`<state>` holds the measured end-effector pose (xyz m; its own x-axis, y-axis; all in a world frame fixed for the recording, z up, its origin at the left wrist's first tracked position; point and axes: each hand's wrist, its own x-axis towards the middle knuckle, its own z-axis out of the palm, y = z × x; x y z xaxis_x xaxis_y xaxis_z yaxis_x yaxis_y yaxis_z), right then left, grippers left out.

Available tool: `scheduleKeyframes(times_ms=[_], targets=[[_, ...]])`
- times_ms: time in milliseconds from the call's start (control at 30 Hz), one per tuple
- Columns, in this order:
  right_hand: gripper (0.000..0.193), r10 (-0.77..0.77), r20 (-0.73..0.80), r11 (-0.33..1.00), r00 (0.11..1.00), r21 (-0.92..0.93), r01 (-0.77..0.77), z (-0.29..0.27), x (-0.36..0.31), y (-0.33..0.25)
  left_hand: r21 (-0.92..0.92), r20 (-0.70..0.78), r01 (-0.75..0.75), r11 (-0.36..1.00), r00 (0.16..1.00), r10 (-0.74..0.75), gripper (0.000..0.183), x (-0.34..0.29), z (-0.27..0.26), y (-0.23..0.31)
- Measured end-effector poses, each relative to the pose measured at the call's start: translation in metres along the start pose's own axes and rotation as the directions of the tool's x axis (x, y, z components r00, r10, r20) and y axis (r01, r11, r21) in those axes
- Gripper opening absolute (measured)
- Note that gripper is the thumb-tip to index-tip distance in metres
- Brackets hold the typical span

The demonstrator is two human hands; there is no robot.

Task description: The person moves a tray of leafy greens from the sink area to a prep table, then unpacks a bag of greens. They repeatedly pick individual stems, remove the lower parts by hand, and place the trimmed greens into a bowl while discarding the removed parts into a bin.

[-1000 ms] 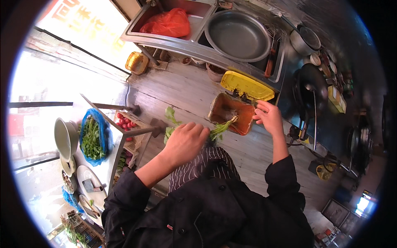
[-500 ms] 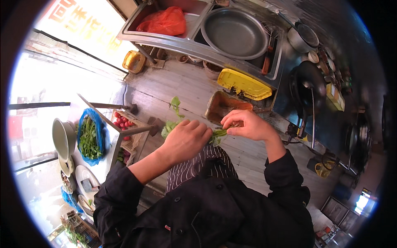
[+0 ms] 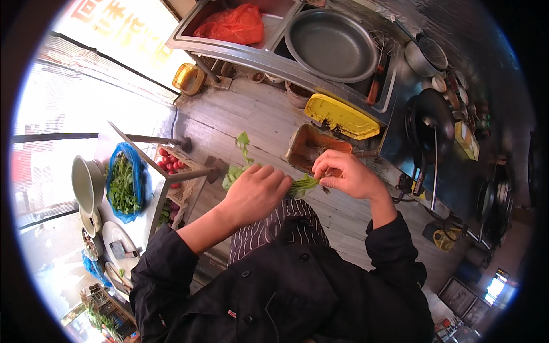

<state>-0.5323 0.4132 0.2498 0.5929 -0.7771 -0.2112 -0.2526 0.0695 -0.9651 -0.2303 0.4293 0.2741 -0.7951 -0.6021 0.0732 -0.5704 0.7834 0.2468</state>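
My left hand point(image 3: 259, 188) is closed around a bunch of leafy greens point(image 3: 304, 184), in front of my striped apron. The leaves stick out beyond its far left side, one sprig rising above the knuckles. The pale green stems come out on the right. At their ends, my right hand point(image 3: 350, 175) pinches with thumb and fingertips; a small dark bit shows just below the fingers. Exactly what lies between those fingertips is partly hidden. An orange-brown, dirty-rimmed bin point(image 3: 295, 150) stands on the floor just beyond the right hand.
A yellow lid point(image 3: 342, 117) leans behind the bin. Beyond are a metal sink with a red bag point(image 3: 233, 26) and a wide metal basin point(image 3: 331, 46). On the left table lies a blue bag of greens point(image 3: 124, 186), above a crate of red vegetables point(image 3: 170, 162). A wok point(image 3: 433, 117) stands right.
My right hand has shifted slightly right along the stem ends, and more of the stems shows between the hands. The left hand keeps its hold. The whole view has tilted a little.
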Motion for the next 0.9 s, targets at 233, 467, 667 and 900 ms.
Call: scheduleKeyframes(times_ms=[233,467,667,900], targets=[[0.005,0.073,-0.163,0.847,0.984,0.531,0.025,0.002,-0.001,0.027,-0.166,-0.002,0.069,0.984,0.998,-0.070,0.024,0.002,0.005,-0.002],[0.007,0.192,-0.319,0.661,0.928,0.741,0.118,0.010,-0.011,0.065,-0.534,0.198,0.314,0.785,0.949,-0.245,0.023,0.003,0.025,-0.006],[0.011,0.318,-0.514,0.800,0.797,0.596,0.065,-0.001,-0.025,0.099,-0.732,0.494,0.541,0.414,0.840,-0.225,0.017,0.000,0.034,-0.017],[0.020,0.052,-0.667,0.941,0.743,-0.216,-0.260,-0.024,-0.037,0.124,-0.840,0.525,0.482,-0.251,0.839,-0.146,0.021,-0.003,0.044,-0.028]])
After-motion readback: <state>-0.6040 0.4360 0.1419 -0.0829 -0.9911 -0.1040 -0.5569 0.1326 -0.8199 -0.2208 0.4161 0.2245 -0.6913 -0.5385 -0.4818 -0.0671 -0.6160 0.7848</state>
